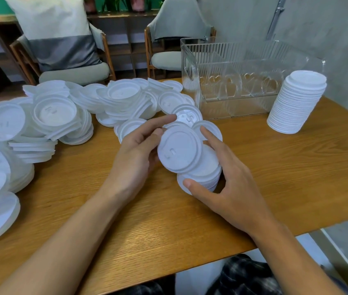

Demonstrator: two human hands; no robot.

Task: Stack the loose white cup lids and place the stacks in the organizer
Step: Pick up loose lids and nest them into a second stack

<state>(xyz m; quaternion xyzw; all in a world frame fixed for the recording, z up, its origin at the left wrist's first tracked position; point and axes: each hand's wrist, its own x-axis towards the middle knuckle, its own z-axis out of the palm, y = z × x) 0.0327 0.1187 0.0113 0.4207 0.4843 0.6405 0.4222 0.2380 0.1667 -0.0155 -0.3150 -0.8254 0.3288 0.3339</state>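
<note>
My left hand (135, 154) holds a single white lid (178, 150) tilted on edge, fingers curled round its left rim. It leans over a short stack of lids (205, 173) at the table's middle. My right hand (226, 173) grips that stack, thumb at its near side and fingers at its far side. A big heap of loose white lids (62, 116) covers the table's left and back. The clear ribbed organizer (252, 96) stands at the back right; through its walls I see no lids in it. A tall finished stack of lids (296, 103) stands to its right.
The wooden table (286, 167) ends in a curved edge at the right and front. Two cushioned chairs (73, 73) stand behind it, one with a large pillow. A grey wall rises at the right.
</note>
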